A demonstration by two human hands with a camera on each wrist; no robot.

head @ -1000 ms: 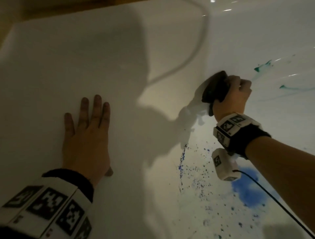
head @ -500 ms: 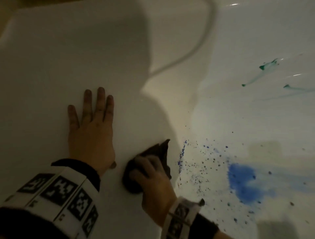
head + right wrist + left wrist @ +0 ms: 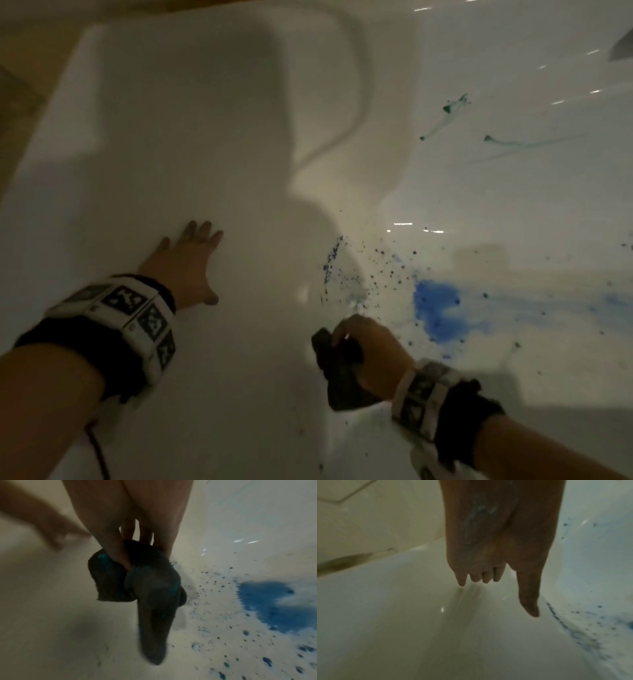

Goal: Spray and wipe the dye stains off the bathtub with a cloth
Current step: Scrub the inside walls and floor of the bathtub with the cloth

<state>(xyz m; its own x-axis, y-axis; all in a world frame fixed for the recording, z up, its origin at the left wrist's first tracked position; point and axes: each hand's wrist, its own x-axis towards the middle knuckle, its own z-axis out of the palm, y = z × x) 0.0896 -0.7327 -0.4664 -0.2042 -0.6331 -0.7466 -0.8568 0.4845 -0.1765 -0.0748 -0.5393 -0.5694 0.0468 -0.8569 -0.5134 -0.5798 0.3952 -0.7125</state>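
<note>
Right-wrist view alone shows teal smears on cloth (image 3: 150,588).

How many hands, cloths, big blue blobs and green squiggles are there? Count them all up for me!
Hands: 2, the left hand flat on the tub, and the right hand
Cloths: 1, the dark cloth in the right hand's grip
Big blue blobs: 1, the big blue blob
Green squiggles: 2, the upper green squiggle and the lower green squiggle
Total: 6
The tiny blue dots are too many to count.
</note>
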